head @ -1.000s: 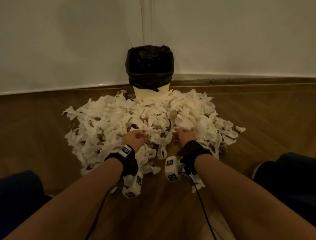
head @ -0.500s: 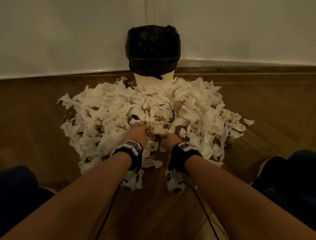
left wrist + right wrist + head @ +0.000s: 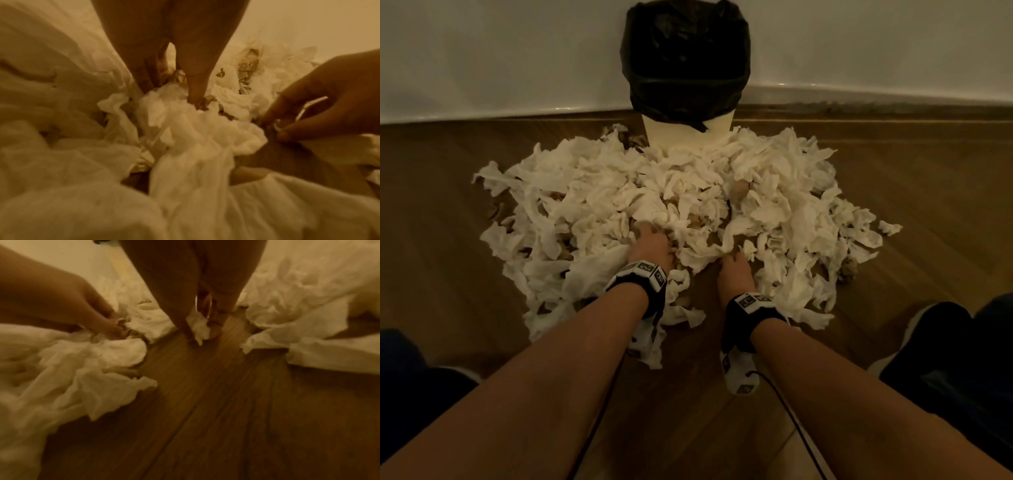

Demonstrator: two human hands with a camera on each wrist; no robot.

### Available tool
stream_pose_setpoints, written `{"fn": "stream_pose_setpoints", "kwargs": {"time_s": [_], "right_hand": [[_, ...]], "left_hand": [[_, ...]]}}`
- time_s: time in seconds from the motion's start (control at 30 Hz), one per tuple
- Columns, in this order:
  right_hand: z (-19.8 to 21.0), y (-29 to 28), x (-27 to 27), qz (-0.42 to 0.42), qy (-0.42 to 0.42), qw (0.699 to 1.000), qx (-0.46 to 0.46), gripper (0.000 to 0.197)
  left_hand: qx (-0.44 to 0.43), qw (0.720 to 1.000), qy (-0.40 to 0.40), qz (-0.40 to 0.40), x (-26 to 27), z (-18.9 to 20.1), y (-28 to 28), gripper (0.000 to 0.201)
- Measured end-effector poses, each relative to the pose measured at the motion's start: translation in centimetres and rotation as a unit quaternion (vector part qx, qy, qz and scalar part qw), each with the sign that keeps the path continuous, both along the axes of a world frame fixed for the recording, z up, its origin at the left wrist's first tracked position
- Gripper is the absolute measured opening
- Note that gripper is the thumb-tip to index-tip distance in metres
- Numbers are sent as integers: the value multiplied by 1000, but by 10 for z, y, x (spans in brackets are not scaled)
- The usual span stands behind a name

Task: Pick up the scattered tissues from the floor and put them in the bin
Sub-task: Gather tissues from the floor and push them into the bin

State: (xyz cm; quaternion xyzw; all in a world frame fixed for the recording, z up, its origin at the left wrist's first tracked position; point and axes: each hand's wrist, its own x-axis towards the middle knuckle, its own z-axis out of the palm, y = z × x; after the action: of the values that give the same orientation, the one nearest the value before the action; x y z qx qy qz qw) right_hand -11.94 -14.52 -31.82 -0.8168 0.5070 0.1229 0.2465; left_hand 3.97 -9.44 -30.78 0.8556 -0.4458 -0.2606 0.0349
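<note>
A big heap of white tissues point(image 3: 592, 205) covers the wooden floor in front of the bin point(image 3: 685, 133), a white tub lined with a black bag point(image 3: 685, 58). My left hand point(image 3: 654, 236) digs into the near middle of the heap; in the left wrist view its thumb and fingers point(image 3: 197, 91) grip a wad of tissues point(image 3: 185, 123). My right hand point(image 3: 729, 258) is at the heap's near edge, just right of the left hand. In the right wrist view the right hand point(image 3: 200, 333) pinches a small tissue scrap point(image 3: 198, 326) over bare floor.
The bin stands against a white wall point(image 3: 517, 51) with a skirting line. Bare wooden floor point(image 3: 911, 178) lies on both sides of the heap and between my forearms. My dark-clad knees point(image 3: 945, 359) flank the scene. A stray tissue point(image 3: 890, 228) lies at far right.
Both hands have drawn back to the heap's near edge and closed on tissue. My head has come closer and tilted down, so the bin sits higher in view.
</note>
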Motion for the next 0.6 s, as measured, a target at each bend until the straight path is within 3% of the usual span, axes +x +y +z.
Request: {"fn": "stream_pose_setpoints", "kwargs": {"time_s": [0.13,0.23,0.4,0.6], "right_hand": [[-7,-7,-11,-90,-74,993,12,25],[-6,-10,-16,-141,-121,982,41,24],[2,-5,-20,-252,-222,939,74,37],[10,-4,-14,-341,-282,868,225,32]], "left_hand": [[-22,999,-16,32,6,5,1,26],[-69,995,25,68,9,9,4,23],[-148,979,74,120,11,8,8,32],[-199,968,75,132,10,11,11,36]]}}
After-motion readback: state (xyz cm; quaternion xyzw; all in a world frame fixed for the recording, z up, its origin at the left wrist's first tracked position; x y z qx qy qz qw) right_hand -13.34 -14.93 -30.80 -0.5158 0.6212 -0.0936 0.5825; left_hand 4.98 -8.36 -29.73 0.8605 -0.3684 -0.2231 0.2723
